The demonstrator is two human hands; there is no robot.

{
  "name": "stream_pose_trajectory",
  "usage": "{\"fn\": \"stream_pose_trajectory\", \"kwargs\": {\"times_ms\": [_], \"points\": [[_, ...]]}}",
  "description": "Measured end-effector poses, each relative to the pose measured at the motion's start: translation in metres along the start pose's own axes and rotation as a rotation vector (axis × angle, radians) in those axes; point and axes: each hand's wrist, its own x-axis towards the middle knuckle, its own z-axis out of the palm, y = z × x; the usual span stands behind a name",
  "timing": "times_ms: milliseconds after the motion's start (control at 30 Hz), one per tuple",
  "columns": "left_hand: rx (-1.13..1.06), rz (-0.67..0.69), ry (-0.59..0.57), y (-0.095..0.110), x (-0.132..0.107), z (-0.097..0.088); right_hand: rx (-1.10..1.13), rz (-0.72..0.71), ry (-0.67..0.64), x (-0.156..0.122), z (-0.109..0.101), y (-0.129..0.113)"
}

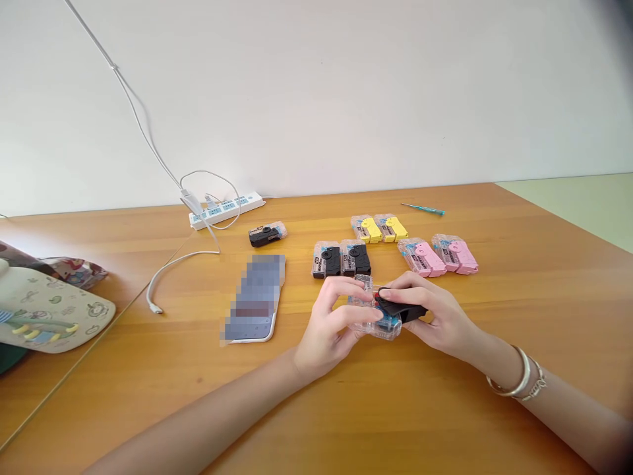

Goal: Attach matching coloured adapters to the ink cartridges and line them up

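Above the wooden table, my left hand (332, 326) grips a clear plastic casing (390, 328) with blue and red parts inside. My right hand (442, 318) pinches a black cover (409, 311) at the casing's right side, thumb and fingers closed on it. The cover sits tilted against the casing; whether they are joined I cannot tell. Just beyond my hands lie two similar clear devices with black covers (341, 258). Two with yellow covers (380, 228) are farther back, and two with pink covers (438, 256) are to the right.
Left of my hands lies a phone (254, 300), its screen blurred. Another black-covered device (268, 233) is behind it. A white power strip (227, 210) with a trailing cable (171, 262) stands near the wall. At the back right lies a thin blue screwdriver (425, 209); a patterned pouch (59, 307) is far left.
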Motion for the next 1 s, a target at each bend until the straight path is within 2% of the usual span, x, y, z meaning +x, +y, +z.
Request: {"fn": "stream_pose_trajectory", "kwargs": {"times_ms": [367, 600, 800, 1000], "points": [[0.037, -0.001, -0.023, 0.002, 0.001, -0.002, -0.050, -0.010, -0.052, -0.002, 0.003, -0.001], [0.027, -0.300, -0.081, 0.002, 0.003, -0.003, -0.269, 0.108, 0.023, -0.001, 0.006, -0.001], [0.123, -0.554, -0.168, 0.005, 0.006, -0.004, -0.279, 0.274, 0.056, 0.004, 0.006, -0.004], [-0.229, -0.750, -0.128, -0.002, 0.006, -0.002, -0.078, 0.330, 0.054, 0.008, 0.007, -0.007]]}}
